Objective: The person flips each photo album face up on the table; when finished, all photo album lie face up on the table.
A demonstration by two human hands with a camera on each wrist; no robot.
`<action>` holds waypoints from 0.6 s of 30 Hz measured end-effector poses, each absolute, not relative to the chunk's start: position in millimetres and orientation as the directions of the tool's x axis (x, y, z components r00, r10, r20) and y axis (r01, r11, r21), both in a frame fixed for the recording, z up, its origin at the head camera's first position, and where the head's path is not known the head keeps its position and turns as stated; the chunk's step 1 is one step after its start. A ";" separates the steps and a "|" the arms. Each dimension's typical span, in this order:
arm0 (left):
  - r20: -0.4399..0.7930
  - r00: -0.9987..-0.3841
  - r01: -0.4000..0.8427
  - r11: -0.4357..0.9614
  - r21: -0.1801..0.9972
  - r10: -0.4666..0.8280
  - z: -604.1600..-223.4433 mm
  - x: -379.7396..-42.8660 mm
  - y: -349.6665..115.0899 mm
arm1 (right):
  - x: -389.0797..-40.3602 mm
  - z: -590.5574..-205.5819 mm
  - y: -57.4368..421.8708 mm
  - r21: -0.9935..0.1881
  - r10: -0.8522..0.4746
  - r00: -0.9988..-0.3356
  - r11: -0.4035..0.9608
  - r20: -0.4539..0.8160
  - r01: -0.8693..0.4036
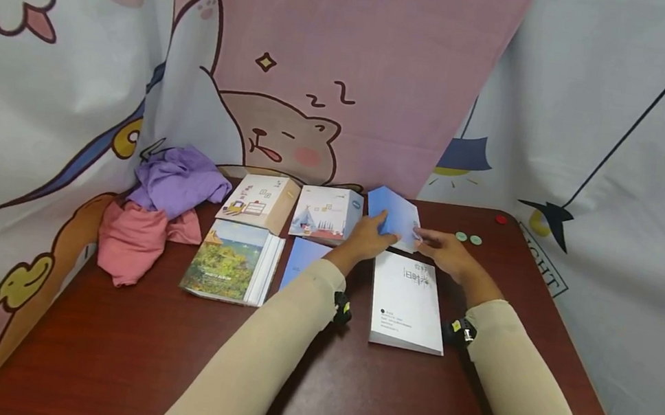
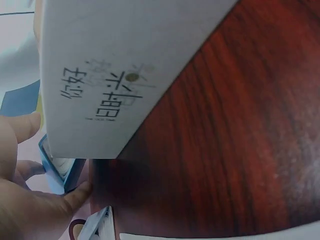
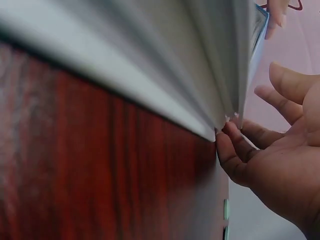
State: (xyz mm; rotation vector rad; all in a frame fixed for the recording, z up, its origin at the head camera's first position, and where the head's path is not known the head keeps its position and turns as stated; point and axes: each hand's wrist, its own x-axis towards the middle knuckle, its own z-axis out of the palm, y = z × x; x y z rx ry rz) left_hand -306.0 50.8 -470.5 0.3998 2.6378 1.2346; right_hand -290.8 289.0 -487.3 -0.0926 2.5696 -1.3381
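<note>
At the back of the table, a blue book (image 1: 387, 209) leans up at a tilt, pages toward the right. My left hand (image 1: 368, 239) touches it from the left, fingers spread over the cover; the left wrist view shows its thumb and fingers (image 2: 30, 170) around one end. From the right, my right hand (image 1: 450, 253) reaches to the page edge with loosely bent fingers. In front lies a white book (image 1: 409, 303) with dark lettering, its fanned pages (image 3: 165, 65) large in the right wrist view, close to the right fingertips.
Two illustrated thick books, one tan-edged (image 1: 258, 200) and one blue-edged (image 1: 325, 212), stand left of my hands. Nearer are a landscape-covered album (image 1: 226, 260) and another blue book (image 1: 303, 259). Purple cloth (image 1: 180, 178) and pink cloth (image 1: 132, 242) lie left; green discs (image 1: 468, 238) and a red disc (image 1: 501, 219) right.
</note>
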 end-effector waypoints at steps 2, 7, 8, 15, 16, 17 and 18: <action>-0.073 -0.940 0.162 0.624 0.764 0.334 -471.9 -306.1 50.4 | -290.0 -487.5 289.4 -0.803 -0.155 -0.969 0.593 -0.190 0.063; -0.091 -0.934 0.158 0.628 0.762 0.346 -474.4 -305.5 48.7 | -289.0 -489.3 292.0 -0.798 -0.139 -0.971 0.599 -0.192 0.072; -0.095 -0.931 0.162 0.631 0.759 0.352 -474.8 -305.4 48.4 | -288.9 -489.6 292.6 -0.798 -0.137 -0.972 0.598 -0.191 0.073; -0.150 -0.912 0.156 0.663 0.732 0.381 -479.0 -304.3 48.7 | -288.4 -492.1 294.2 -0.796 -0.120 -0.974 0.599 -0.194 0.085; -0.153 -0.913 0.153 0.665 0.731 0.378 -479.3 -304.4 48.9 | -288.3 -492.2 294.2 -0.797 -0.121 -0.974 0.598 -0.193 0.084; -0.151 -0.913 0.157 0.669 0.727 0.379 -479.6 -304.4 48.8 | -288.2 -492.0 294.1 -0.798 -0.123 -0.974 0.597 -0.192 0.082; -0.150 -0.913 0.161 0.672 0.723 0.379 -479.7 -304.5 48.8 | -288.1 -491.8 294.1 -0.799 -0.123 -0.974 0.596 -0.192 0.082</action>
